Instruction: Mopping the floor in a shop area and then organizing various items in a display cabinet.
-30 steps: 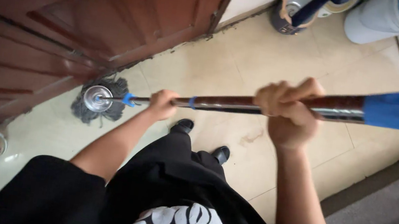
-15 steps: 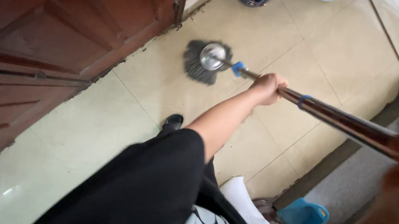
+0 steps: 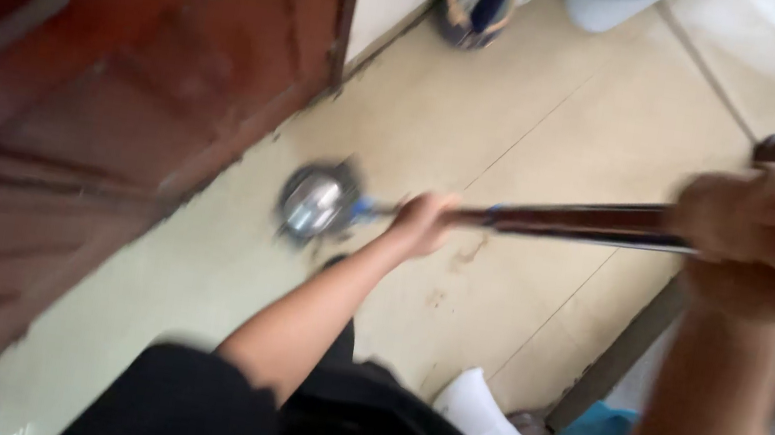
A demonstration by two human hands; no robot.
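Fingers of the left hand point(image 3: 422, 222) are curled shut around the lower part of a long dark metal mop handle point(image 3: 574, 220), close to its blue joint. The upper part of that handle is gripped in the closed fist of the right hand point(image 3: 767, 246), which is heavily blurred, so the single fingers cannot be told apart. The handle is held nearly level across the view. At its far end a round mop head with a shiny silver disc and dark grey strands point(image 3: 317, 203) is set on the pale beige tiled floor point(image 3: 564, 111), just beside the reddish-brown panelled wooden door point(image 3: 125, 70). Black clothing point(image 3: 358, 426) is seen below.
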